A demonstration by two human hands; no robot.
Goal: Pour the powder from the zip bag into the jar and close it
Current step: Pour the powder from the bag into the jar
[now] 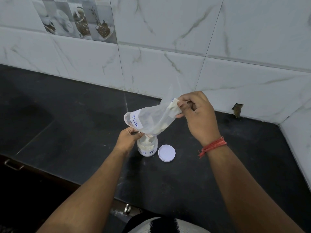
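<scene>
A: A dark desk (84,132) is seen below a marbled tile wall (168,39). Where is the zip bag (151,119) held?

B: Above the jar (147,147), tilted, its long axis sloped from upper right to lower left, mouth pointed into the jar. Its raised end is pinched by the right hand (196,115); the mouth is gripped by the left hand (128,137).

A: Which step?

B: Pouring, judged nearly done. Next, the lid (166,153) beside the jar must be fitted.
</scene>
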